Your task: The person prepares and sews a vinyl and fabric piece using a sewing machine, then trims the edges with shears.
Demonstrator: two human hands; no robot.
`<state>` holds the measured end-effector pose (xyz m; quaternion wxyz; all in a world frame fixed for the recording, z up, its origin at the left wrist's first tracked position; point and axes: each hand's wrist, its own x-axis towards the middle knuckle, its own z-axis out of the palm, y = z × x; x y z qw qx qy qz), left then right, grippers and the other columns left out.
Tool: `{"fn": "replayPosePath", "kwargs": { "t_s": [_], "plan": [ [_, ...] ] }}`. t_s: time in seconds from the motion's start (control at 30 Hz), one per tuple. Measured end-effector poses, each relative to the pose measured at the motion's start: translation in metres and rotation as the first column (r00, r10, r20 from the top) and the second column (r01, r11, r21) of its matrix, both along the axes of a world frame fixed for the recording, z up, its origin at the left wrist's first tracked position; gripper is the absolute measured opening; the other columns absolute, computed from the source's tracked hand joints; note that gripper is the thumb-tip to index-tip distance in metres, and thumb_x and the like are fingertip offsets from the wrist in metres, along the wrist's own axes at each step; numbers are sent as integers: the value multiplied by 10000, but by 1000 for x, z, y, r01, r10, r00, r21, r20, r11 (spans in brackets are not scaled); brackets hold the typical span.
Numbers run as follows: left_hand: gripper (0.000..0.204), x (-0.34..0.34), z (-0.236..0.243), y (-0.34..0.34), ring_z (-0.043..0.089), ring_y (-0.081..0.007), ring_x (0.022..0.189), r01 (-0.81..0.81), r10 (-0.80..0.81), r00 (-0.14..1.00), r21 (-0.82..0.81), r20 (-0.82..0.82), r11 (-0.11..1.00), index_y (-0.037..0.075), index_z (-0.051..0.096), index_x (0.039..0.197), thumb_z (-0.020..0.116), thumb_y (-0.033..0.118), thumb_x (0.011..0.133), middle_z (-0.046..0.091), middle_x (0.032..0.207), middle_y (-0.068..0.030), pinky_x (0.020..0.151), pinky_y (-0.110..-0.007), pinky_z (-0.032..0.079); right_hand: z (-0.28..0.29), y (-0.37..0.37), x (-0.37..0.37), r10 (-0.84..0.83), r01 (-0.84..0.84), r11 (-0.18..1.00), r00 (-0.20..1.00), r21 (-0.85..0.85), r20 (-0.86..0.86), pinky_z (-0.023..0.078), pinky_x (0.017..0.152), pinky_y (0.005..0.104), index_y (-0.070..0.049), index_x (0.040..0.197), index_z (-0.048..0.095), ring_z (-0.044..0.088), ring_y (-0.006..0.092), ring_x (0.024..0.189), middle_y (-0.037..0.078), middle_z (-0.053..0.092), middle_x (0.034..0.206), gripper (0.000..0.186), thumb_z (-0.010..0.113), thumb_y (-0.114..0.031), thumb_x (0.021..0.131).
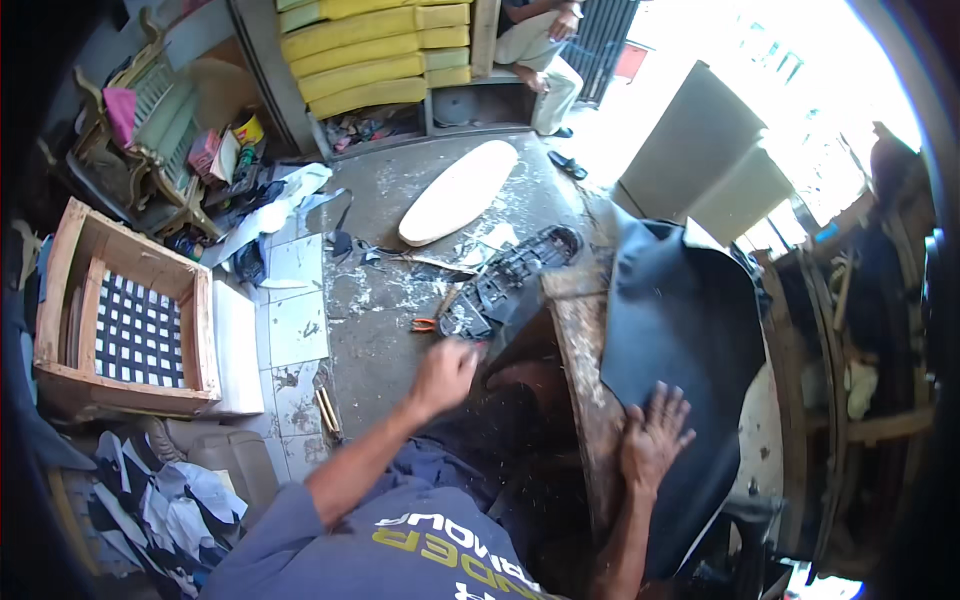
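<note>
My right hand (655, 440) lies flat with fingers spread on a sheet of black leather-like material (685, 320). The sheet drapes over a worn wooden bench (585, 375) to my right. Above the floor, near my lap, my left hand (447, 377) is closed with its fingers curled. Whatever those fingers hold, if anything, is hidden. Just past this hand is a long black plastic seat base (510, 280), ribbed and dusty. Orange-handled pliers (424, 325) rest on the floor at its near end. Farther off lies a white elongated oval pad (458, 193).
A wooden frame with woven black webbing (140, 330) stands at left. Fabric scraps (175, 510) pile up below it. Yellow foam slabs (370, 60) fill a back shelf, beside a seated person (550, 60). A large pale board (700, 150) leans by the bright doorway.
</note>
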<state>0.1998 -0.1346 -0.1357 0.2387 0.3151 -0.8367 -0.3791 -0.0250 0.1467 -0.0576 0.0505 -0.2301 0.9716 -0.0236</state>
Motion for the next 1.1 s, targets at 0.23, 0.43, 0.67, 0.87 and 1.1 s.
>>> {"fn": "replayPosePath", "kwargs": {
  "t_s": [0.23, 0.43, 0.67, 0.87, 1.1],
  "plan": [
    [259, 42, -87, 32, 688, -472, 1046, 112, -174, 960, 268, 220, 957, -6, 716, 1190, 628, 119, 980, 707, 1091, -264, 930, -535, 557, -4, 20, 23, 25, -28, 999, 996, 35, 90, 61, 1274, 713, -111, 1685, 355, 125, 434, 1653, 187, 202, 1787, 714, 398, -529, 1108],
    [227, -119, 49, -67, 646, -368, 1100, 100, -145, 926, -143, -349, 985, 9, 681, 1142, 611, -36, 930, 672, 1142, -169, 977, -481, 520, 10, 33, 66, 181, -173, 983, 974, -65, 140, 3, 1280, 713, -211, 1680, 389, 108, 404, 1662, 119, 215, 1793, 796, 430, -702, 1054],
    [475, -227, 137, -19, 556, -428, 1381, 865, -948, 297, -388, -112, 317, 1, 634, 1380, 690, 48, 911, 633, 1394, -219, 1170, -538, 432, 24, 20, 78, 63, -51, 986, 995, -156, 73, 103, 1269, 728, -197, 1627, 475, 266, 351, 1629, 89, 384, 1727, 720, 502, -638, 1059],
    [607, -226, 88, 31, 258, -428, 1613, 954, -863, 190, -295, 467, 50, 58, 540, 1559, 546, 385, 1048, 379, 1704, -212, 1317, -567, 166, 27, -8, 161, -643, 391, 683, 723, -617, -253, 388, 1210, 556, -63, 1434, 656, 566, 326, 1435, 154, 654, 1470, 473, 677, -341, 1051],
    [611, -224, 89, 35, 241, -360, 1632, 951, -791, 239, -299, 564, 74, 118, 496, 1609, 568, 335, 1043, 351, 1737, -151, 1333, -533, 121, 12, 74, 263, -980, 572, 199, 129, -796, -152, 609, 838, 416, -26, 1201, 750, 771, 329, 923, 152, 790, 1020, 224, 702, -129, 1008]
  ]
}}
